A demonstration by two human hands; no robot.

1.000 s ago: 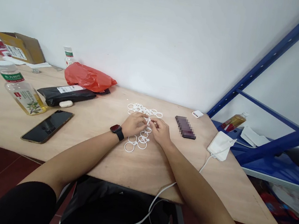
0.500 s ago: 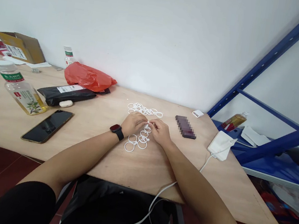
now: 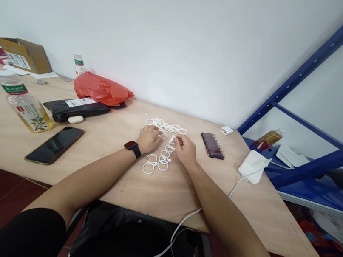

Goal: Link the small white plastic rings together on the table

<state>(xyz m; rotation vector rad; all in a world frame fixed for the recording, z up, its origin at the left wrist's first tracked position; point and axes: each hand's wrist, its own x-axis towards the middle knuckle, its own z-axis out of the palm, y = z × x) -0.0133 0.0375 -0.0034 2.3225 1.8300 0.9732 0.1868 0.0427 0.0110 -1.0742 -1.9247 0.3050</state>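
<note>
My right hand [image 3: 185, 150] is closed in a pinch on a small white ring piece [image 3: 172, 139] at the top of a row of white plastic rings [image 3: 163, 160] lying on the table. The row runs down toward me, its rings touching or overlapping; whether they are linked is too small to tell. My left hand [image 3: 149, 139], with a black watch on its wrist, has its fingers curled at a single white ring [image 3: 164, 135]. Just beyond both hands lies a loose pile of similar white rings [image 3: 167, 126].
To the left are a phone [image 3: 54, 145], a drink bottle [image 3: 23, 102], an earbud case [image 3: 75, 119], a black parcel [image 3: 76, 108] and a red bag [image 3: 101, 89]. On the right lie a blurred dark device [image 3: 212, 146] and a white power strip [image 3: 252, 166] with its cable, near a blue rack [image 3: 313, 63].
My hands were together at the top of the row and have come apart. The left moved left and slightly away from me, to a ring near the pile; the right stays at the row's top.
</note>
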